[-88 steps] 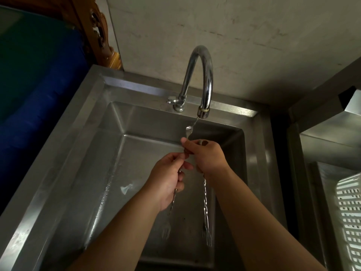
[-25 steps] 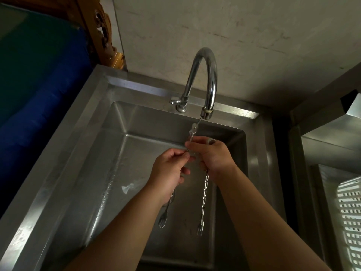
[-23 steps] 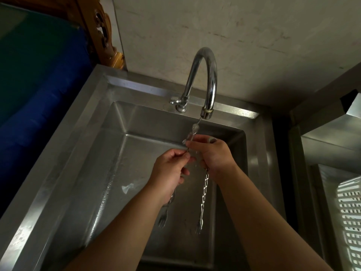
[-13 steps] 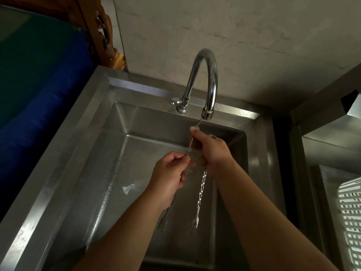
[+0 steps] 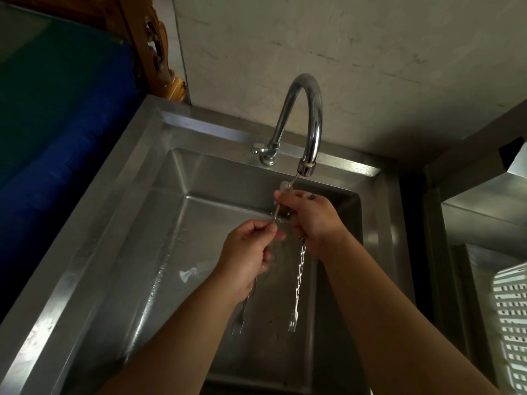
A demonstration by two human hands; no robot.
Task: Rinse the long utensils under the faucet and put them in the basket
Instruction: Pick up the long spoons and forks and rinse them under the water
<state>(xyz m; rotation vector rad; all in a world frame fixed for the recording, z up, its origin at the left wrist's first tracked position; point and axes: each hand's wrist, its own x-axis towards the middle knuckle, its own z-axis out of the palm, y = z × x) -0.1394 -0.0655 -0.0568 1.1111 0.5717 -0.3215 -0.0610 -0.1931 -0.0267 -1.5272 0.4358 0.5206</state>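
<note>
Over the steel sink [image 5: 119, 212], a thin stream runs from the curved faucet [image 5: 302, 118] onto the small rounded top end of a thin long utensil [image 5: 281, 201]. My left hand [image 5: 248, 255] pinches this utensil's shaft, and its fork end [image 5: 239, 320] hangs below the hand. My right hand [image 5: 313, 220] rubs the upper shaft with thumb and fingertips. That same hand also grips a twisted-handle fork [image 5: 299, 275], which hangs tines down over the basin. The white slotted basket [image 5: 510, 323] is at the right edge.
A second steel basin or counter [image 5: 470, 212] lies to the right and holds the basket. A blue and green padded surface [image 5: 57, 124] borders the sink on the left, with carved wood [image 5: 155, 49] behind it. The wall stands close behind the faucet.
My right fingers have slid slightly down the upper shaft, so the rounded tip shows under the spout again. Both hanging fork ends have swung a little. My left hand has barely moved.
</note>
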